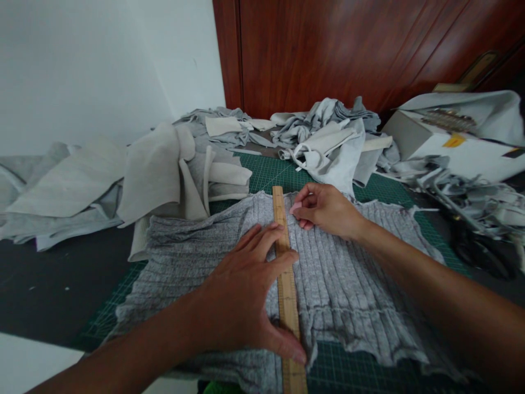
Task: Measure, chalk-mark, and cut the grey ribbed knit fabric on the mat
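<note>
Ruler (286, 284): wooden, lying flat on the grey knit, running from near the bottom edge away to the knit's far edge; its near end is cut off by the frame.
Knit (340, 279): grey ribbed fabric spread flat on the mat, in the middle of the view, edges ragged.
Left hand (246, 295): spread wide and flat, palm down on the knit; fingertips and thumb press on the ruler's left edge. It grips nothing.
Right hand (326, 210): fingers curled narrow, pinching a small pink chalk (296, 207) just at the ruler's right edge near its far end; the chalk tip seems to touch the knit.
Chalk: mostly hidden by the fingers, its shape hard to make out.
Mat (266, 172): green, gridded, under the knit; largely covered.
Scraps (164, 169): pale grey and cream pieces heaped beyond and left of the mat.
Machine (455, 139): white, far right, partly draped in cloth, cut off by the frame.
Dark thing (476, 249): right of the knit, blurred, cannot tell what it is.
</note>
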{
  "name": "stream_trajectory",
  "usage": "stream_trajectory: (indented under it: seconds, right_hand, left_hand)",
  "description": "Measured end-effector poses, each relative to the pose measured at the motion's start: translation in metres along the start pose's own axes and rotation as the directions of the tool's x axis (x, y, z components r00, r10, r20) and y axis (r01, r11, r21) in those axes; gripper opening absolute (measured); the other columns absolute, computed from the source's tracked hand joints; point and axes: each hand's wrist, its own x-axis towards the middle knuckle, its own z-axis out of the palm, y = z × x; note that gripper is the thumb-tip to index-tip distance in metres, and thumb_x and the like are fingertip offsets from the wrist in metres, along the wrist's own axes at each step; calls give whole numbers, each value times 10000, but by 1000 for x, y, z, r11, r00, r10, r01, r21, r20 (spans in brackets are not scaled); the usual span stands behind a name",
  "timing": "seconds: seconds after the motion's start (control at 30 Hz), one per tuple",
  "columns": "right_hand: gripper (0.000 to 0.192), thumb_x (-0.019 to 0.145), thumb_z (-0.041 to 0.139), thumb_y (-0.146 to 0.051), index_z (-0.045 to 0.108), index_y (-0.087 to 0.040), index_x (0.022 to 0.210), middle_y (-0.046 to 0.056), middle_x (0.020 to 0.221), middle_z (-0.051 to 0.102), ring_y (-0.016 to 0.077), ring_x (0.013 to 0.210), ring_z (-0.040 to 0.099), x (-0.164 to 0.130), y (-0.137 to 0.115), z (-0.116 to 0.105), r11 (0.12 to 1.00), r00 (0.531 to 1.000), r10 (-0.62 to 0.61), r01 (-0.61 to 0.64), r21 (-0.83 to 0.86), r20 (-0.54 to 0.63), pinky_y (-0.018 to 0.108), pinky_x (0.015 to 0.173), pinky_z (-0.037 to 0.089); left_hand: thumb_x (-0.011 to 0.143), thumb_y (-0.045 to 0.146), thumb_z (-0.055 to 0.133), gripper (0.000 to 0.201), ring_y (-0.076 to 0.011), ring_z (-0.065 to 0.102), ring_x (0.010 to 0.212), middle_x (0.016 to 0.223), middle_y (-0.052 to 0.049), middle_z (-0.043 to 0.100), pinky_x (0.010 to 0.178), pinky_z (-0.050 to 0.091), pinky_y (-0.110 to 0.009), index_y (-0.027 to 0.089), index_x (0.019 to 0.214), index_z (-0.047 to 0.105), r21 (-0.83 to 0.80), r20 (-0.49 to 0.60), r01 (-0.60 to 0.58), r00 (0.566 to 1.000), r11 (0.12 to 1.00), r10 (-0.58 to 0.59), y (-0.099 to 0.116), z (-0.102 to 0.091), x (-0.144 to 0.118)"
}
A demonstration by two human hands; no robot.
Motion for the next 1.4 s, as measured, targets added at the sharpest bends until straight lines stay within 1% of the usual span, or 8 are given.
stream_trajectory:
  seconds: [0.27,0.4,0.6,0.8,1.0,1.2,1.3,1.4]
  right_hand:
    - [177,811,740,-185,577,-220,872,-25,632,666,143,503,621,-11,3,4,986,990,-140,142,-90,37,259,471,510]
    - [138,812,704,-159,592,-222,862,-26,667,665,142,526,609,-20,1,8,961,979,-191,201,-188,69,259,488,462]
    - [144,806,667,-69,622,-206,812,-9,698,685,151,605,625,-29,-10,14,851,954,-298,284,-441,41,269,570,429]
    - [161,798,660,-49,604,-200,799,-5,687,675,150,600,603,-34,-16,22,755,945,-328,259,-603,-5,275,573,371]
    - [199,799,633,-25,566,-208,836,-15,636,633,143,554,580,-48,-18,33,746,945,-326,274,-607,26,278,563,361]
    - [197,838,584,-38,542,-230,842,-24,617,627,133,498,568,-80,-15,40,792,940,-335,320,-520,68,276,510,362]
    - [175,847,575,-67,539,-238,844,-21,605,630,133,473,562,-96,-16,44,826,952,-297,295,-480,75,279,480,360]
    - [155,851,569,-89,543,-240,828,-14,593,624,132,455,546,-112,-15,49,852,964,-258,259,-454,65,283,455,347]
  left_hand:
    - [497,842,869,1231,-471,451,1487,1564,-275,501,1283,285,-656,114,1417,495,-36,-74,2,997,999,-4,-1,5,1]
    - [497,816,883,1185,-474,467,1473,1525,-249,546,1266,313,-660,144,1397,506,-51,-69,-5,998,999,1,0,4,2]
    - [520,817,871,1185,-480,462,1471,1500,-259,558,1264,302,-684,120,1402,495,-33,-55,0,998,999,-1,0,4,1]
    - [515,841,857,1193,-469,464,1476,1509,-253,555,1275,308,-657,123,1399,506,-5,-68,-4,998,1000,3,0,5,0]
    - [541,856,827,1257,-476,417,1520,1588,-313,471,1269,302,-672,86,1461,453,20,-37,7,999,1000,-6,0,5,0]
    - [524,782,880,1132,-474,466,1479,1501,-257,561,1285,256,-680,148,1384,505,-39,-63,2,998,999,-5,-1,7,1]
    - [526,753,891,1066,-468,479,1468,1460,-225,592,1284,260,-677,181,1345,521,-64,-85,-11,996,998,5,-1,7,1]
    - [532,755,885,1069,-478,463,1481,1494,-247,568,1268,282,-689,178,1351,513,-58,-84,-18,996,998,13,-1,8,1]
